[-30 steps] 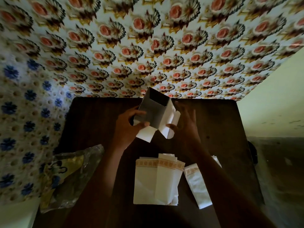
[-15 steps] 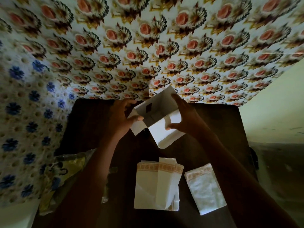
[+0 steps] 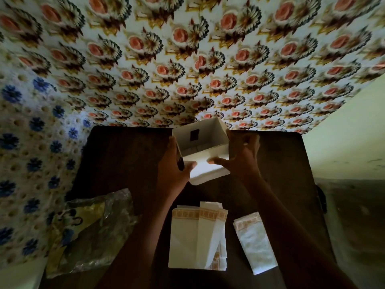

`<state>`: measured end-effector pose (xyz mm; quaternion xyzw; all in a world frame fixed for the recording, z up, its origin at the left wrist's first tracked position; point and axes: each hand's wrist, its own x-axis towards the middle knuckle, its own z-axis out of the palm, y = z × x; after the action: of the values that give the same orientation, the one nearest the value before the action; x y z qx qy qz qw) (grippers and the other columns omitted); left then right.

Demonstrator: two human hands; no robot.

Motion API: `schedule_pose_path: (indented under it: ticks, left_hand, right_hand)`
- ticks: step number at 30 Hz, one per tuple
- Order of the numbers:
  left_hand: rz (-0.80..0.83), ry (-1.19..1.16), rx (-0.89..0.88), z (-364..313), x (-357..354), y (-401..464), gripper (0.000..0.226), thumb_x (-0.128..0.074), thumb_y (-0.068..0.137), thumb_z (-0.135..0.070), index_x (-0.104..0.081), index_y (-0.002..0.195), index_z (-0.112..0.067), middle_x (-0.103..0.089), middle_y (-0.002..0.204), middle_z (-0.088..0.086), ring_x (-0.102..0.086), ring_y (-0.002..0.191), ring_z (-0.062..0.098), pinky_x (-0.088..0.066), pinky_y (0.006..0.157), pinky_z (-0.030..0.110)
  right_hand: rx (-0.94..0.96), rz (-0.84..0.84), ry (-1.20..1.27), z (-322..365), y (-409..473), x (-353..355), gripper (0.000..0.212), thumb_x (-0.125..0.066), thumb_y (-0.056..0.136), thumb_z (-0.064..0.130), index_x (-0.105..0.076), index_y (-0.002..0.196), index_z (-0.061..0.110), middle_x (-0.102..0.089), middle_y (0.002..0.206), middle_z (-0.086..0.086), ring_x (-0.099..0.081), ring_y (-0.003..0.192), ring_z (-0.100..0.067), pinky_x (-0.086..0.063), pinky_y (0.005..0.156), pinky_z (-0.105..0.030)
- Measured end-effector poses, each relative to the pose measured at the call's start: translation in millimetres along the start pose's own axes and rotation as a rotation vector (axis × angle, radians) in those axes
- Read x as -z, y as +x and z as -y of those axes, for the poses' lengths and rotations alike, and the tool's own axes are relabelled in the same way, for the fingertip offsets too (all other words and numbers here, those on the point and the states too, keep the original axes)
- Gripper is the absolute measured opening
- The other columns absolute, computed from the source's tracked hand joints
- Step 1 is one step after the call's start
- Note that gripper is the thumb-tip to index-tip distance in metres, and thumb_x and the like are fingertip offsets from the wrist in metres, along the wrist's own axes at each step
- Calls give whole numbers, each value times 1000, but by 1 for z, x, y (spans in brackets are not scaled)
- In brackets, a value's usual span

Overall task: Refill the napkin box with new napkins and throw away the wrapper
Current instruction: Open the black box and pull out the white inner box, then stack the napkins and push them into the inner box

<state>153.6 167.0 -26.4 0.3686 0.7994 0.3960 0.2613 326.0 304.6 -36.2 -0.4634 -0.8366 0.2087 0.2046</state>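
White cardboard box (image 3: 201, 140) is held open by the left hand (image 3: 173, 172) and right hand (image 3: 241, 159), above the napkins (image 3: 196, 236).

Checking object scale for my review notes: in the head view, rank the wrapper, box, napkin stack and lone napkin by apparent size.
1. wrapper
2. napkin stack
3. box, close to the stack and farther from the camera, so unsure
4. lone napkin
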Motion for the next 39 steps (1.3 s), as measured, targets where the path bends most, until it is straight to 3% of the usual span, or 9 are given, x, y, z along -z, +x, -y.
schedule_pose_path:
  ticks: [2,6,9,12,16,22,31,37,39]
  left_hand:
    - [12,-22,-3,-1,3,7,95,-78,82,-32,-21,158,-32,-45,156,0,-44,144,19,-45,114,47]
    - [39,-84,8,-9,9,21,88,-75,87,-14,-26,158,-30,-56,147,2,-53,133,16,-51,108,41]
    - [2,-19,-17,-11,11,29,83,-75,87,-11,-32,157,-25,-56,146,6,-54,133,19,-52,105,36]
    - [-65,8,-30,-6,10,37,70,-75,87,-15,-46,150,-21,-63,139,7,-60,129,22,-57,99,45]
    - [-93,-71,-27,-10,11,43,58,-76,86,-10,-57,141,-15,-65,136,9,-62,127,23,-58,98,46]
    - [-75,-131,26,-1,16,36,76,-82,81,-18,-47,149,-17,-56,147,9,-56,134,24,-53,105,44]
    - [-208,-117,51,10,10,3,80,-77,85,-37,-38,153,-21,-44,157,4,-41,145,19,-41,117,44]
    - [-436,-268,167,-4,-9,-44,57,-64,97,-27,-43,148,-12,-48,152,10,-48,140,22,-46,111,37]
    - [-458,-281,212,-4,-27,-67,49,-63,98,-22,-48,143,-11,-55,144,12,-56,131,23,-51,105,35]
  right_hand:
    - [52,-1,29,1,2,2,102,-85,56,64,-47,141,22,-37,144,-13,-33,131,-33,-34,106,-41]
    - [-48,139,242,5,6,-2,83,-89,68,31,-50,141,17,-51,139,-7,-55,121,-21,-55,97,-39]
    - [-70,49,310,13,5,-12,69,-88,71,23,-57,133,15,-58,130,-5,-62,110,-15,-59,88,-32]
    - [-91,-48,305,19,6,-23,61,-88,72,22,-64,126,10,-63,124,-8,-66,101,-14,-61,81,-26]
    - [-108,-86,323,19,9,-30,61,-89,70,23,-65,125,9,-66,120,-10,-69,96,-19,-61,80,-29]
    - [-142,-6,392,14,3,-22,77,-89,70,27,-53,137,12,-54,136,-7,-62,117,-21,-60,89,-35]
    - [-223,-24,387,9,-28,-3,108,-83,64,59,-32,151,22,-37,156,-1,-40,141,-20,-52,102,-48]
    - [-325,-77,374,2,-66,14,104,-74,64,74,-35,149,28,-45,152,0,-47,136,-19,-52,102,-47]
    - [-361,-77,300,-12,-84,17,97,-74,67,71,-41,146,26,-52,144,-1,-53,128,-18,-53,97,-38]
